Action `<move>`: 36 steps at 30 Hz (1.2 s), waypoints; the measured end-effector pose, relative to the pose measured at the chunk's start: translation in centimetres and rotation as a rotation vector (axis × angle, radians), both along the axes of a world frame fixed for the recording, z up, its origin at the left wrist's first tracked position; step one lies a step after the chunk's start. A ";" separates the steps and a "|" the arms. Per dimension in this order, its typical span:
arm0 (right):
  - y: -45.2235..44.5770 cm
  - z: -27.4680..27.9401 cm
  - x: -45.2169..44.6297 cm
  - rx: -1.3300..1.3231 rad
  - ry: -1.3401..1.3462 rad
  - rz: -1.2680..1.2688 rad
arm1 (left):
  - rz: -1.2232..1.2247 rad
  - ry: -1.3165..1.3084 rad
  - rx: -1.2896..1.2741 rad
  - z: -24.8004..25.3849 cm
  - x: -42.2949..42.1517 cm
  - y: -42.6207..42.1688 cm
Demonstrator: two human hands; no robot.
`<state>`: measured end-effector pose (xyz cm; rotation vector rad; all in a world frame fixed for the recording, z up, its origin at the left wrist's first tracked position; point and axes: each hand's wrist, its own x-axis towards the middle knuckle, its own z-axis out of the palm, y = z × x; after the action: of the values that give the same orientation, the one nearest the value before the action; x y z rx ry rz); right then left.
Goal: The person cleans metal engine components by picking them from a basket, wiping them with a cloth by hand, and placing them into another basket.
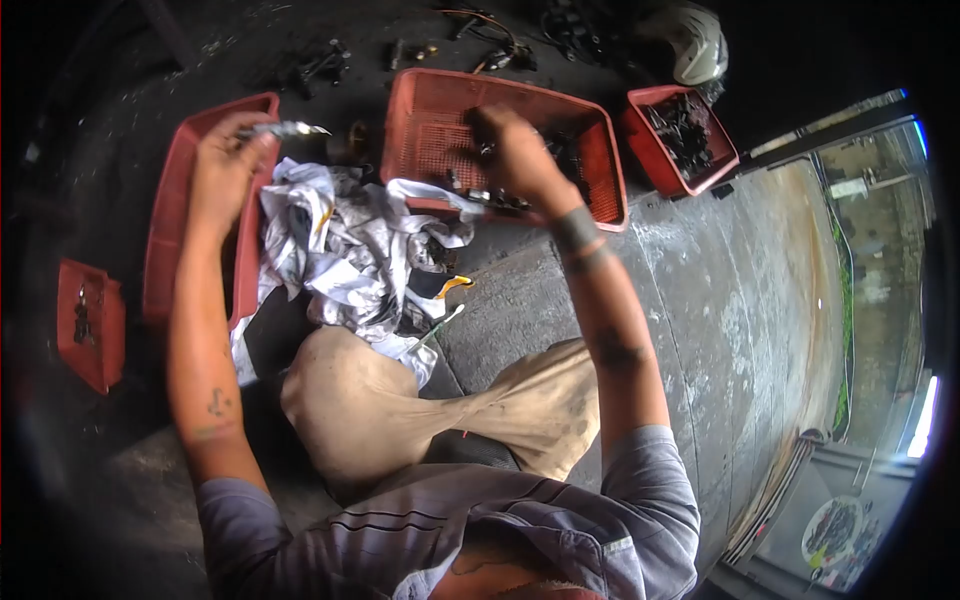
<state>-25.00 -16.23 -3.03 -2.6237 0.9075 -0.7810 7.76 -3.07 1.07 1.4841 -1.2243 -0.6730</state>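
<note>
My left hand (228,165) is closed around a slender shiny metal part (288,129) with a pointed tip, above the left red basket (160,230). The tip points right; its exact kind is unclear. My right hand (515,150) is over the large red basket (400,125), its fingers dark and smeared by motion, so whether they hold anything cannot be seen. Small dark metal parts (565,155) lie in the large basket's right side and along its near wall. A heap of white rags (345,240) lies between the two baskets, in front of my knees.
A small red basket (640,100) of dark parts stands at the right, near a white helmet (700,50). Another small red basket (70,310) is at far left. Loose metal parts (325,62) lie beyond on the dark floor. Concrete floor (720,290) extends to the right.
</note>
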 end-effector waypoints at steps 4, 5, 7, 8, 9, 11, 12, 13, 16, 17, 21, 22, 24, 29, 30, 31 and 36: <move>-7.2 -5.7 -4.3 0.003 0.209 -0.279 | 0.397 0.052 0.048 -3.6 10.7 -1.6; -8.5 -7.1 -4.8 0.067 0.327 -0.326 | 0.415 0.051 0.043 -3.4 11.4 -1.2; -8.6 -6.8 -4.8 -0.039 0.417 -0.181 | 0.497 0.171 0.213 -3.5 12.1 -0.4; -8.6 -6.9 -4.8 -0.038 0.422 -0.178 | 0.499 0.176 0.216 -4.3 12.2 -0.2; -8.4 -6.3 -4.4 0.024 0.432 -0.189 | 0.514 -0.058 0.184 -4.6 11.4 -0.1; -8.3 -6.0 -3.9 0.085 0.442 -0.199 | 0.484 -0.292 0.135 -4.9 10.0 0.2; -8.6 -6.7 -3.9 0.076 0.507 -0.213 | 0.413 -0.350 0.066 -4.4 7.7 0.7; -8.9 -7.5 -3.9 0.069 0.576 -0.224 | 0.344 -0.405 0.000 -3.9 5.3 1.4; -9.5 -8.2 -4.4 0.025 0.600 -0.143 | -0.075 -0.347 0.136 -1.8 -3.0 4.2; -8.5 -7.1 -3.7 0.017 0.598 -0.128 | -0.223 -0.630 0.151 -2.7 -4.4 4.7; -5.4 -3.6 -3.1 0.057 0.610 -0.254 | -0.487 -0.975 0.456 -2.9 -8.7 6.3; -5.4 -3.4 -3.4 -0.029 0.540 -0.298 | -0.484 -1.010 0.449 -3.5 -8.8 6.4; -5.6 -3.0 -4.4 -0.112 0.475 -0.368 | -0.435 -1.031 0.454 -4.1 -8.9 6.6; -6.2 -3.6 -9.0 0.252 0.267 -0.133 | -0.375 -0.963 0.535 -6.1 -8.2 5.7; -5.8 -3.3 -8.9 0.255 0.285 -0.235 | -0.330 -0.987 0.374 -5.9 -7.9 5.4; -6.0 -3.5 -9.2 0.249 0.281 -0.246 | -0.335 -0.992 0.362 -5.7 -7.7 5.0; -7.7 -7.5 -9.5 -0.027 0.239 -0.144 | -0.068 -0.655 0.038 -1.9 -6.7 4.5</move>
<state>-34.46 -23.93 -10.56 -2.7410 1.1677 -0.5215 1.03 1.44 -0.83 1.7694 -1.7640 -0.2474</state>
